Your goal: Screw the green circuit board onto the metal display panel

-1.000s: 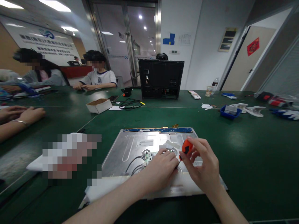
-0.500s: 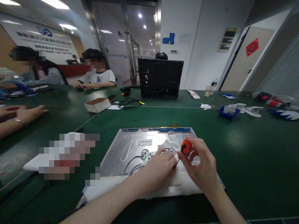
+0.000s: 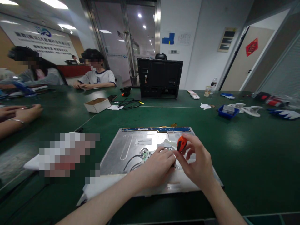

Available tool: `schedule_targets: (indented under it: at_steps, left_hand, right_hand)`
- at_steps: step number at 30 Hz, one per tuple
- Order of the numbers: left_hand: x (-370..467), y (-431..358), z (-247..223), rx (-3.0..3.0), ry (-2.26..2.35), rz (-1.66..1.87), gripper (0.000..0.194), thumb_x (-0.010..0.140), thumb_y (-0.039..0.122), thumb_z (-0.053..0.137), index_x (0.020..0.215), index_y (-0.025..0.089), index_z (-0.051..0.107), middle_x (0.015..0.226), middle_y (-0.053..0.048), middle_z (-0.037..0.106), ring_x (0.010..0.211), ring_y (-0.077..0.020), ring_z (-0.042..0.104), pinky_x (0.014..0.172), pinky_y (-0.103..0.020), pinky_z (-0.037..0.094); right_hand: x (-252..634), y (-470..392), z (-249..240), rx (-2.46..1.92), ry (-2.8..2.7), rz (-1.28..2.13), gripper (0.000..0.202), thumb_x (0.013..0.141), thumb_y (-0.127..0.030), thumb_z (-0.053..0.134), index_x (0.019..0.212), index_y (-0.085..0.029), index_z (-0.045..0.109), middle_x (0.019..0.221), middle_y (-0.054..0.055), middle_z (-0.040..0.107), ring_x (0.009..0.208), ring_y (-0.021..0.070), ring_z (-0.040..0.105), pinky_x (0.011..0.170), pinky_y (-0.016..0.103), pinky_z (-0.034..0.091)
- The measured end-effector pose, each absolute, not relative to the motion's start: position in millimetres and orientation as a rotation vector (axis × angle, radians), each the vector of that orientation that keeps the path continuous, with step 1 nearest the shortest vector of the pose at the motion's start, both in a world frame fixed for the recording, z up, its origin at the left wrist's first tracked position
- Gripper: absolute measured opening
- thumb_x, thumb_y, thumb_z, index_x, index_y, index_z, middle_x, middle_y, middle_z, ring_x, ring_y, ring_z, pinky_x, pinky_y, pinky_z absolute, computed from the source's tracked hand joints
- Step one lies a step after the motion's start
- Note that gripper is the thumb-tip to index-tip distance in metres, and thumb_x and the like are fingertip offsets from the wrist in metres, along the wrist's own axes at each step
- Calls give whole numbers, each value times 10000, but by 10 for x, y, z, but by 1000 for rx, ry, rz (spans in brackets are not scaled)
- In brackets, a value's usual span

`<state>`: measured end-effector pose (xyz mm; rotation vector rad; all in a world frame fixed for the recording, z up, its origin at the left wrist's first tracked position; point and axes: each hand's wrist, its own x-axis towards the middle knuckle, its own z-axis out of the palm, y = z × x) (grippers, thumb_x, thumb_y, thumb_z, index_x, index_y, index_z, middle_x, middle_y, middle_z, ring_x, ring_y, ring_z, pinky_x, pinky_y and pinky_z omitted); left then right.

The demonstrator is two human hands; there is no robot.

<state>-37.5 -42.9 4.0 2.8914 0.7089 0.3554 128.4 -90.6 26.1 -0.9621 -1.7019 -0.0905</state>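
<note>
A silver metal display panel [image 3: 131, 143] lies flat on the green table, with a blue circuit strip [image 3: 150, 129] along its far edge. My right hand [image 3: 197, 159] pinches the orange and black handle of a small screwdriver [image 3: 182, 143], tilted with its shaft pointing down at the panel. Beside the shaft, my left hand [image 3: 160, 165] rests over a green circuit board [image 3: 146, 155], fingers curled; what they hold, if anything, is hidden. Black cables [image 3: 131, 159] run left from the board. The screwdriver's tip is hidden by the left hand.
A black monitor housing [image 3: 160, 78] stands at the back. Behind the panel are an open carton [image 3: 97, 105] and a black cable [image 3: 128, 103]. A blue tray [image 3: 227, 112] sits at the right. Another person's hands [image 3: 25, 115] are at the left edge.
The screwdriver handle and my right hand have shifted slightly left, and the handle leans differently. My left hand stays at nearly the same spot on the panel.
</note>
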Motion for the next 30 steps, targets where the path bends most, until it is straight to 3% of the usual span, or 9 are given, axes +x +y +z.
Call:
schedule_targets:
  at_steps: [13,30]
  left_hand:
    - [-388,-427,2,2902,696,410,169,995,182,485,1102,179,616,1153,-108,685,1100,-273,623,1046,-477,396]
    - [-401,-450,20,2898,665,421,199,999,152,458,1140,180,596,1164,-106,674,1106,-269,617,1046,-476,391]
  right_hand:
    - [1284,-917,268,-1003,-1728,-90,513,951,-156,551,1439,-245,423,948,32,664,600,125,619,482,245,531]
    - [1318,-918,245,-971,-1699,-103,497,954,-150,550,1426,-243,423,995,41,670,568,92,598,449,197,537]
